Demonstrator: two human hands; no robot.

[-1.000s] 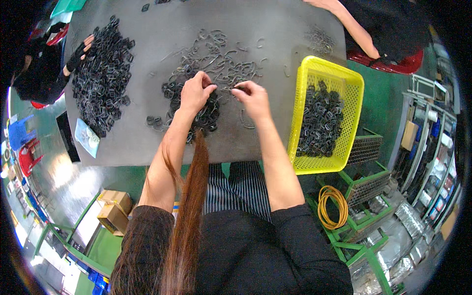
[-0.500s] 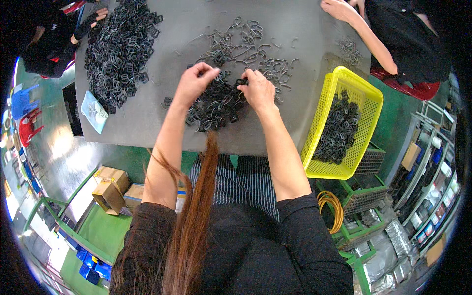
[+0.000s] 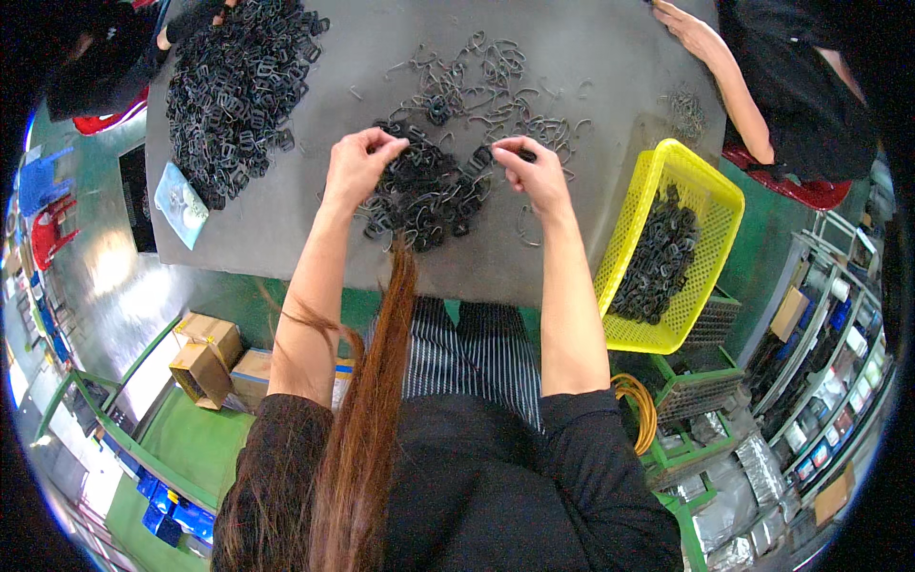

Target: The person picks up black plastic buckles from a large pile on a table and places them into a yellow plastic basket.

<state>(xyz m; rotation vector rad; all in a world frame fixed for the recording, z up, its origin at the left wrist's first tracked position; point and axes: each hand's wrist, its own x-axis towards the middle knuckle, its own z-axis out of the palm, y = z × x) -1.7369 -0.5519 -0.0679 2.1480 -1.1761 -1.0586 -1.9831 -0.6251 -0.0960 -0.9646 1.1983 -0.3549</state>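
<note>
A heap of black plastic buckles (image 3: 429,195), mixed with bent wire pieces, lies on the grey table in front of me. Over its left edge is my left hand (image 3: 358,170), thumb and fingertips pinched together; anything between them is too small to make out. My right hand (image 3: 536,177) is to the right of the heap, its fingers closed on a small dark piece (image 3: 527,154) that looks like a black buckle, mostly hidden by the fingers. Bent wire hooks (image 3: 491,67) are scattered behind the heap.
A larger mound of black buckles (image 3: 238,95) covers the table's left side, beside a pale blue packet (image 3: 181,207). At the right edge stands a yellow basket (image 3: 621,214) partly filled with buckles. Co-workers' arms (image 3: 739,100) reach in at both far corners, near a small wire pile (image 3: 684,110).
My right hand has moved right, away from the heap, with the dark piece in its fingers. My left hand has shifted slightly left, still pinched. The far-right co-worker's hand has shifted too.
</note>
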